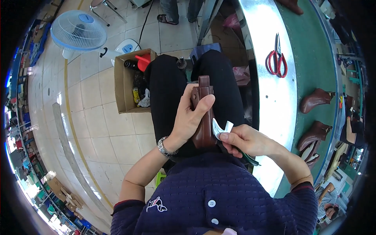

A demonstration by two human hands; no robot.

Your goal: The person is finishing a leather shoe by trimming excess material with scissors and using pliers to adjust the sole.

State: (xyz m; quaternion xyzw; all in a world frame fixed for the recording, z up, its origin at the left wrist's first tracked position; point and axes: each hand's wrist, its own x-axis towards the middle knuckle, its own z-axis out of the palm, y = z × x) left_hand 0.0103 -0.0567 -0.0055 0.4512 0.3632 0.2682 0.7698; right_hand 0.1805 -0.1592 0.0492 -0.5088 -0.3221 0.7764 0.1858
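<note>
A brown leather boot (204,131) rests upright over my lap, between my thighs. My left hand (192,113) grips its upper part, fingers on the far left side and thumb across the front. Beside the boot's right edge, my right hand (244,140) is closed around a small hammer (220,128). The hammer's pale, shiny head has a curved end and a short stub, close to the leather; I cannot tell whether they touch. Its dark green handle comes out below my right hand, pointing down and right.
Red-handled scissors (277,62) lie on the metal bench edge (270,113) to my right. Brown boots (316,101) stand on the green belt (309,58) beyond. A cardboard box (121,90) of odds and ends sits left of my knees, near a standing fan (79,31). Other people are around.
</note>
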